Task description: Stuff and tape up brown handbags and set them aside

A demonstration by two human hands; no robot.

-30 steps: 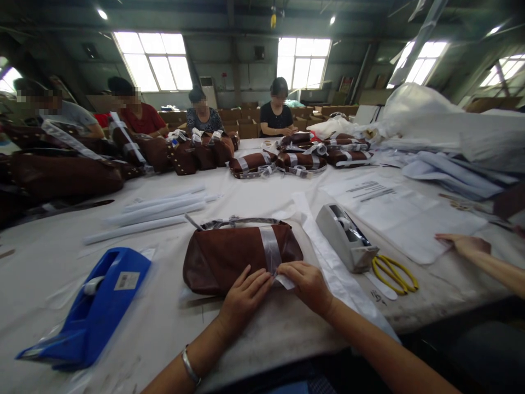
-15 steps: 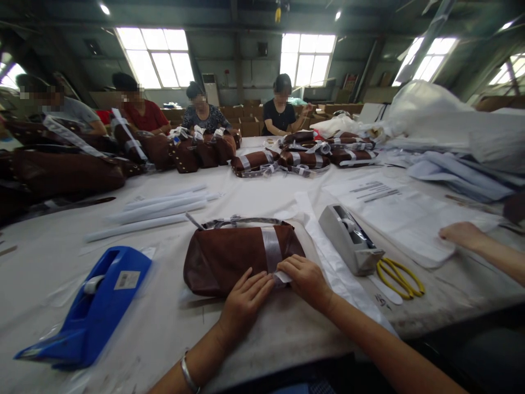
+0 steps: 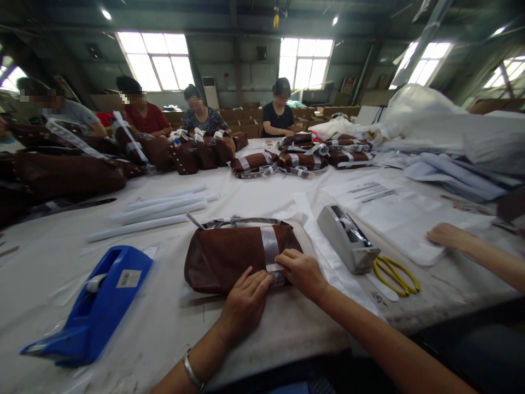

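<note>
A brown handbag (image 3: 223, 254) lies on the white-covered table in front of me, its wrapped handle (image 3: 246, 221) along the far side. A clear plastic band (image 3: 269, 243) goes around the bag's right part. My left hand (image 3: 246, 303) rests with outstretched fingers on the near lower edge of the bag. Beside it, my right hand (image 3: 301, 273) has its fingertips closed on a small whitish strip of tape (image 3: 274, 267) over the band. The fingers partly cover that strip.
A blue tape dispenser (image 3: 104, 306) stands at left, a grey tape dispenser (image 3: 348, 241) at right by yellow-handled scissors (image 3: 396, 276). Rolled white sheets (image 3: 156, 213) lie behind. Another person's hand (image 3: 449, 236) touches plastic bags at right. Brown handbags (image 3: 256, 162) and several people are beyond.
My right hand has shifted slightly up and left on the bag with the strip. My left hand stays almost in place. The other person's hand at right moved a little left.
</note>
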